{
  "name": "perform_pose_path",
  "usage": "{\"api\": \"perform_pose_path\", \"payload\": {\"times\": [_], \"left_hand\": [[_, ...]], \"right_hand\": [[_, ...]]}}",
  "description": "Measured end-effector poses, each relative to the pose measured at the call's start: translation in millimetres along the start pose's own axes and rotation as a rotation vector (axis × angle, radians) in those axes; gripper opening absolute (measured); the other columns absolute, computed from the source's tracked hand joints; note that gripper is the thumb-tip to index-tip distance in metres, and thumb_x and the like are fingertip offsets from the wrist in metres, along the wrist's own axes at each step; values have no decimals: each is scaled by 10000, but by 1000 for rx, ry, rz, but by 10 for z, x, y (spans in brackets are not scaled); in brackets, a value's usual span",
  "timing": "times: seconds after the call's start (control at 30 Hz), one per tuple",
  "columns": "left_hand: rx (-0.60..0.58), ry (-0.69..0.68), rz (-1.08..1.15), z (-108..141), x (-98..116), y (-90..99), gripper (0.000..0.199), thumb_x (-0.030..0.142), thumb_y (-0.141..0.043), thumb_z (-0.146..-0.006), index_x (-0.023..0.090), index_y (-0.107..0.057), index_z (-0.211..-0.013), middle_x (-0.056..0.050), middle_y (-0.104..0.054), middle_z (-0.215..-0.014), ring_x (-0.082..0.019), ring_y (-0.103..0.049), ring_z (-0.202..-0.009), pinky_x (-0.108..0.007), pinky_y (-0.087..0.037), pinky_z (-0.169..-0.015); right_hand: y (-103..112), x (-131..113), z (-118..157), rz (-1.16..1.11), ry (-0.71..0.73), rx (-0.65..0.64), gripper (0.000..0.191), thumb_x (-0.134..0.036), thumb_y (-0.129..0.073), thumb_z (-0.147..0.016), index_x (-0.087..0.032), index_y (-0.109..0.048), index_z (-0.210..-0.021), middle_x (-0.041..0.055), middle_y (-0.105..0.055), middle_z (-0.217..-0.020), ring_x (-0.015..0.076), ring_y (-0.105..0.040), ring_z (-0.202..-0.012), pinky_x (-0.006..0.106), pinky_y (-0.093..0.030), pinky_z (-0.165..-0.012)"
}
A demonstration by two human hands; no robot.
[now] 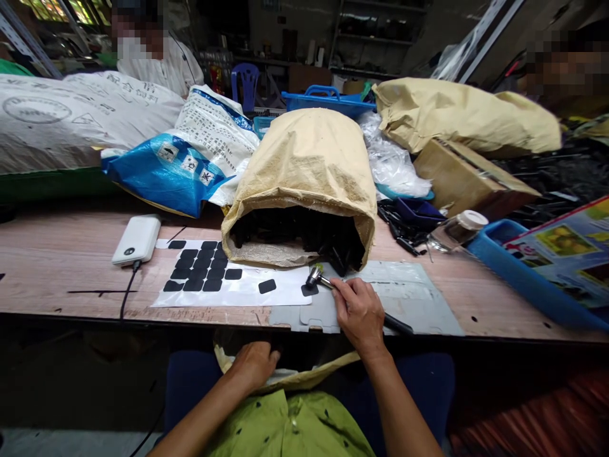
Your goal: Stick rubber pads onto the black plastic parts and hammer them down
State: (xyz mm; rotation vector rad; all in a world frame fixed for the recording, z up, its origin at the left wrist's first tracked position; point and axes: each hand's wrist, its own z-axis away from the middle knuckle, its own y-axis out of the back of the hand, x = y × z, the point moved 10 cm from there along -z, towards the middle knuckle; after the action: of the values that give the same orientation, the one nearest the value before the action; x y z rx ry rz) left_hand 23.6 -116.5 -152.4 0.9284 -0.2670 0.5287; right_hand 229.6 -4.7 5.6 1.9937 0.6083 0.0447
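Observation:
My right hand (360,314) is closed around a small hammer, its metal head (314,277) over the left part of a grey board (413,292) and its black handle end (398,324) pointing right. Beside the head lies a black rounded square pad (309,291). My left hand (257,363) reaches down into the mouth of a sack (328,371) on my lap; its fingers are mostly hidden there. A white sheet (247,295) carries several black pads (204,266). Behind it, a tan sack (304,158) lies with its mouth towards me, black pieces (295,230) inside.
A white power bank (137,240) with a cable lies left. Blue-white (181,155) and white (85,120) sacks stand behind. To the right are a jar (459,230), a blue bin (514,266), a cardboard box (469,174) and another tan sack (466,117). Two people sit across.

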Motion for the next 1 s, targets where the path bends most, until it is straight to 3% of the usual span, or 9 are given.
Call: {"api": "perform_pose_path", "payload": {"times": [0.13, 0.27, 0.3, 0.4, 0.47, 0.57, 0.73, 0.87, 1.0], "left_hand": [[-30, -218, -88, 358, 415, 373, 405, 493, -490, -940, 198, -718, -1100, -158, -748, -1040, -355, -691, -1000, -394, -469, -798], [-93, -476, 121, 454, 863, 955, 418, 586, -504, -946, 244, -735, -878, -22, -702, -722, -209, -636, -683, -276, -384, -598], [-1, -504, 168, 359, 918, 1198, 434, 578, -489, -958, 234, -724, -837, -15, -686, -698, -191, -608, -646, -271, -368, -580], [504, -448, 166, -42, 872, 1989, 320, 462, -533, -959, 217, -719, -870, -36, -688, -785, -203, -611, -729, -285, -391, -638], [740, -369, 73, -301, 810, 2290, 234, 389, -570, -946, 216, -726, -968, -62, -679, -907, -222, -623, -829, -306, -423, -710], [844, -314, -98, -640, 814, 2422, 213, 364, -606, -934, 224, -725, -1041, -83, -642, -1002, -250, -617, -953, -330, -450, -785], [817, -278, -254, -870, 848, 2394, 243, 402, -686, -887, 224, -705, -1051, -105, -633, -1062, -290, -591, -1005, -359, -447, -798], [804, -372, -274, -765, 924, 2346, 196, 377, -675, -905, 208, -688, -1003, -107, -668, -972, -301, -573, -969, -388, -420, -824], [884, -475, -71, -359, 838, 2321, 174, 370, -658, -922, 219, -690, -1003, -74, -700, -955, -265, -559, -924, -371, -416, -838]], "right_hand": [[15, -13, -5, -4, 5, 10, 271, -265, -545, -992, -279, -713, -1204, 47, -621, -933, 205, -520, -890, 332, -396, -792], [22, -22, -10, -2, 14, 16, 270, -267, -541, -992, -272, -712, -1201, 49, -620, -927, 203, -516, -874, 334, -398, -787], [22, -20, -11, -1, 16, 18, 271, -266, -541, -992, -272, -711, -1202, 48, -620, -927, 203, -515, -872, 334, -397, -785], [21, -13, -9, -1, 18, 20, 270, -264, -540, -992, -272, -709, -1203, 46, -619, -926, 202, -513, -871, 334, -396, -783], [19, -10, -6, -5, 17, 19, 271, -262, -536, -993, -270, -705, -1204, 45, -618, -928, 201, -514, -872, 333, -396, -787], [14, -11, -4, -12, 16, 11, 275, -261, -527, -995, -268, -701, -1208, 47, -618, -933, 200, -516, -875, 331, -400, -794], [3, 0, -5, -8, 4, -8, 279, -259, -535, -989, -271, -699, -1214, 44, -619, -944, 200, -520, -883, 329, -406, -800], [7, 0, -7, -8, 2, -8, 276, -260, -534, -990, -272, -700, -1210, 46, -616, -942, 201, -522, -885, 326, -408, -802], [18, -15, -12, 5, 8, 3, 280, -260, -532, -986, -272, -701, -1208, 47, -613, -930, 201, -518, -887, 321, -406, -793]]}}
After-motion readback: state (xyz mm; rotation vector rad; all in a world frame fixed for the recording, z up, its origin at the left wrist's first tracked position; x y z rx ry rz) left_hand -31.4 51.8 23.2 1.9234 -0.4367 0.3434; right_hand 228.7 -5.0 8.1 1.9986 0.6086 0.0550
